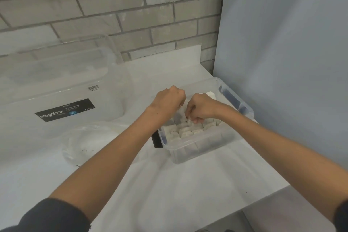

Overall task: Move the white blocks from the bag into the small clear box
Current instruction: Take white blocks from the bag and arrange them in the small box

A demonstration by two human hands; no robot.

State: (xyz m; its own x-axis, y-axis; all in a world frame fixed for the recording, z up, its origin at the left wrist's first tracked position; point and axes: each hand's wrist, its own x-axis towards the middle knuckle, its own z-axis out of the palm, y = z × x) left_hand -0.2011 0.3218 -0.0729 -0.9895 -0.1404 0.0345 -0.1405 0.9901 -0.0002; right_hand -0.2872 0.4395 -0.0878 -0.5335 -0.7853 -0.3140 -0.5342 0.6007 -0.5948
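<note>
The small clear box (199, 149) sits toward the counter's (169, 190) right edge, close to the blue-grey panel (282, 62). It lies slantwise, its long axis running from the near left to the far right, with a dark clip (157, 140) on its near-left end and another on the far-right end. White blocks (185, 132) fill the near part of the box, packed side by side in rows, their tops about level; the far part is hidden behind the hands. Both hands are over the middle of the box. The right hand (200, 108) has its fingers curled down and pinches a white block (189, 119) at its fingertips, just above the packed rows. The left hand (167, 100) is bunched into a loose fist beside it, knuckles up; whether it holds anything cannot be told. The clear plastic bag (90, 137) lies crumpled and flat on the counter to the left of the box, near the left forearm. Behind it, toward the counter's far-left corner, stands a large clear Megabox storage bin (56, 73) with a black label (65, 110), against the grey brick wall (94, 5).
</note>
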